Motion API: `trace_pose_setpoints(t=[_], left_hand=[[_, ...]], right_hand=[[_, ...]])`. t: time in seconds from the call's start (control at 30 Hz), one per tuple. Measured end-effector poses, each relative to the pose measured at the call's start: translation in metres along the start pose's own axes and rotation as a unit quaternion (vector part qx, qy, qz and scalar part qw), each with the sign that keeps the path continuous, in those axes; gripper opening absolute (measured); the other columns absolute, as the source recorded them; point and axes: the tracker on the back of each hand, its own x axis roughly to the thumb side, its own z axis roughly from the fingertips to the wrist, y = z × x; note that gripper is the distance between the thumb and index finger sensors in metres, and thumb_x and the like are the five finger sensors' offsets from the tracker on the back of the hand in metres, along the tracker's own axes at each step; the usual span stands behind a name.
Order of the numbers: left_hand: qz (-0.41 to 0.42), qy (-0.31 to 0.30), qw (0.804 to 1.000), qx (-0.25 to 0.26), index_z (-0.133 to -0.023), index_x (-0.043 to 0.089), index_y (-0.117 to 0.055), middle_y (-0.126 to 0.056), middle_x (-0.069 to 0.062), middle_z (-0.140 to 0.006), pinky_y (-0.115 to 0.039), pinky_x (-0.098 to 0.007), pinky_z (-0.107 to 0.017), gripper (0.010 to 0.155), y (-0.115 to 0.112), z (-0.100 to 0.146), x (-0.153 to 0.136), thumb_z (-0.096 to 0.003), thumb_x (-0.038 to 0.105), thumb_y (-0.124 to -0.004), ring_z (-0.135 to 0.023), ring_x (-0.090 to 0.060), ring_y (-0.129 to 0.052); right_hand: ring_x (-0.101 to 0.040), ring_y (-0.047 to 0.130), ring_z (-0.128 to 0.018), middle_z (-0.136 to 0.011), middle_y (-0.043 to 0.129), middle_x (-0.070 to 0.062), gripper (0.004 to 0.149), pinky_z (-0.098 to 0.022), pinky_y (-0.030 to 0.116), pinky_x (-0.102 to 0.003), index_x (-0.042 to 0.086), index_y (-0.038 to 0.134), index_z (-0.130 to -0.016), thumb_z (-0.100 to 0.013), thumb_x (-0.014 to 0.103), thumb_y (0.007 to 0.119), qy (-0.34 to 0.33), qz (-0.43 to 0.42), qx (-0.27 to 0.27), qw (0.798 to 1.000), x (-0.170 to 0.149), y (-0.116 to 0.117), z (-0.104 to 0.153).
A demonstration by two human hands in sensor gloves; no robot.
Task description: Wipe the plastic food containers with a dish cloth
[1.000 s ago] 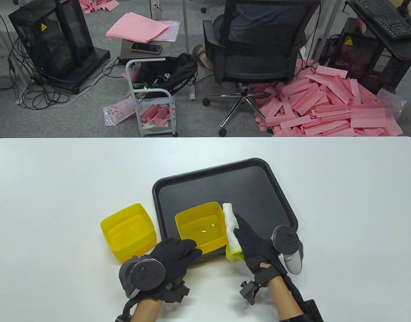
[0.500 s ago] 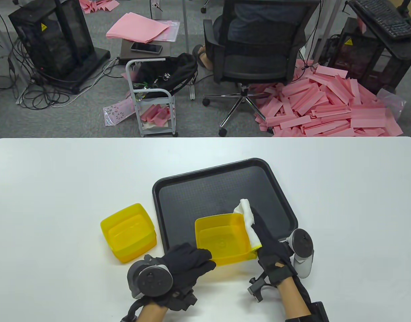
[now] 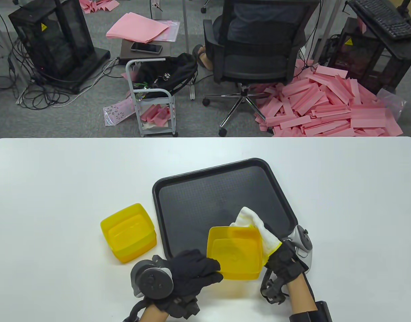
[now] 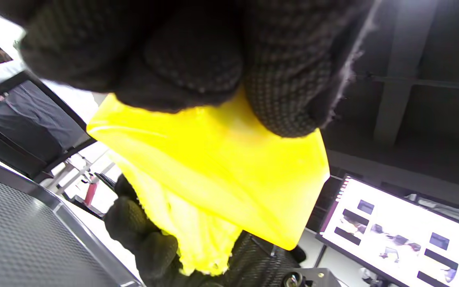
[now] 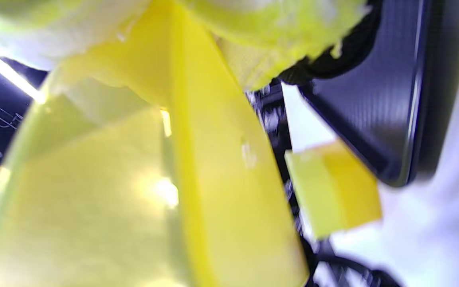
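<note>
Two hands share one container (image 3: 234,252): my left hand (image 3: 192,273) pinches its near-left corner, my right hand (image 3: 286,260) presses the cloth (image 3: 259,228) against its right wall.

1. Blurred throughout, with a translucent yellow container (image 5: 221,191) filling the left and centre, one wall edge-on down the middle.
2. White and yellow dish cloth (image 5: 277,36) bunched along the top edge, pressed against the upper part of that container.
3. Black glove fabric (image 5: 341,59) showing just under the cloth's right end; finger positions impossible to tell.
4. Dark tray (image 5: 377,115) at upper right, rim catching the light, lying on the white table (image 5: 444,223).
5. Second yellow container (image 5: 333,187) right of centre, beside the tray's corner, resting on the table.
</note>
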Motion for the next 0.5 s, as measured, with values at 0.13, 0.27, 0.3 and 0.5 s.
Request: trace_pose_setpoints(t=[0.13, 0.27, 0.3, 0.5], left_hand=[[0.034, -0.017, 0.999, -0.011, -0.068, 0.024, -0.1, -0.102, -0.002, -0.039, -0.086, -0.042, -0.028, 0.039, -0.004, -0.002, 0.006, -0.0389, 0.049, -0.091, -0.033, -0.025, -0.1], [0.042, -0.037, 0.998, -0.015, -0.068, 0.025, -0.1, -0.103, -0.001, -0.04, -0.087, -0.042, -0.028, 0.039, -0.006, -0.003, 0.015, -0.0392, 0.049, -0.09, -0.034, -0.025, -0.101], [0.051, -0.04, 0.998, -0.014, -0.068, 0.025, -0.099, -0.103, -0.001, -0.04, -0.087, -0.042, -0.028, 0.039, -0.006, -0.003, 0.016, -0.0392, 0.049, -0.09, -0.034, -0.025, -0.101], [0.089, -0.049, 0.995, -0.018, -0.069, 0.026, -0.099, -0.103, -0.001, -0.042, -0.087, -0.042, -0.029, 0.039, -0.013, -0.004, 0.02, -0.0395, 0.049, -0.089, -0.035, -0.025, -0.101]], right_hand=[[-0.048, 0.071, -0.089, -0.115, 0.06, -0.018, 0.06, -0.057, 0.076, -0.053, 0.024, 0.063, -0.111, -0.066, 0.063, 0.054, 0.011, -0.027, 0.044, 0.999, -0.005, 0.005, -0.002], [-0.048, 0.072, -0.09, -0.115, 0.06, -0.018, 0.061, -0.057, 0.076, -0.053, 0.022, 0.064, -0.111, -0.066, 0.063, 0.055, 0.012, -0.049, 0.077, 0.996, -0.008, 0.01, -0.003], [-0.048, 0.072, -0.089, -0.115, 0.061, -0.018, 0.062, -0.057, 0.077, -0.053, 0.022, 0.063, -0.112, -0.066, 0.062, 0.054, 0.015, -0.05, 0.082, 0.995, -0.009, 0.012, -0.004], [-0.045, 0.08, -0.082, -0.109, 0.071, -0.014, 0.061, -0.055, 0.08, -0.049, 0.023, 0.065, -0.111, -0.065, 0.062, 0.052, 0.036, -0.061, 0.117, 0.991, -0.019, 0.029, -0.012]])
